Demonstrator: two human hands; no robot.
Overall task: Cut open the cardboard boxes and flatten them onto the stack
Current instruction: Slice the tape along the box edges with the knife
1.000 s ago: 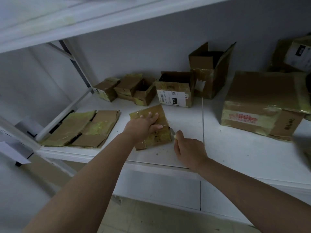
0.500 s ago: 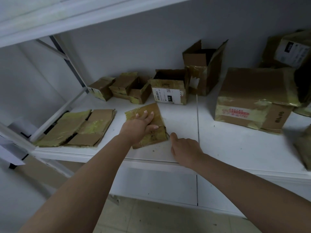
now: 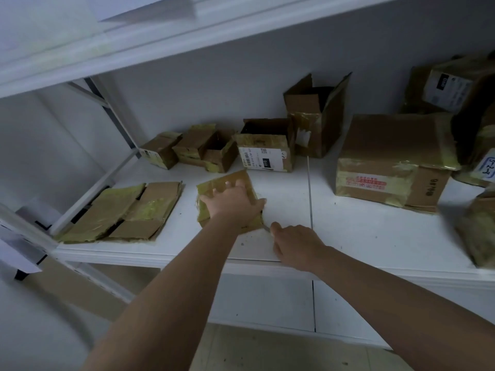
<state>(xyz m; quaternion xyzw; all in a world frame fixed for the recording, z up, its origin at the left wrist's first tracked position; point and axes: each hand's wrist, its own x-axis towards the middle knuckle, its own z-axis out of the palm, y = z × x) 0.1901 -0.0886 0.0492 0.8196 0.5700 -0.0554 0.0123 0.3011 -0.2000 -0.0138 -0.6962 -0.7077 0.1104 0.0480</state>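
Two hands work on one small box: the left hand [image 3: 230, 202] lies spread, fingers [image 3: 227, 184] open and flat, pinning the flattened box [image 3: 245, 180] to the shelf [image 3: 361, 236], gripping nothing. The right hand [image 3: 294, 242] is curled shut around a cutter, of which only a thin blade tip [image 3: 265, 228] shows, touching the box's near right corner. A second ago that hand sat higher along the box's right edge; it has since slid toward the near corner, while the left hand has kept pressing. I judge the cut along that side to be about finished, so the piece should soon be ready to move left onto the stack [image 3: 126, 212] of flattened cardboard lying near the shelf's left end.

Several boxes wait along the far side: small ones [image 3: 192, 151], a labelled box [image 3: 265, 153], a tall open one [image 3: 316, 113] and a large taped box [image 3: 388, 162] on the right. The cutter's handle is hidden inside the fist. More boxes at the right edge are cut off and blurred, and the dim light makes the tape seams hard to read.
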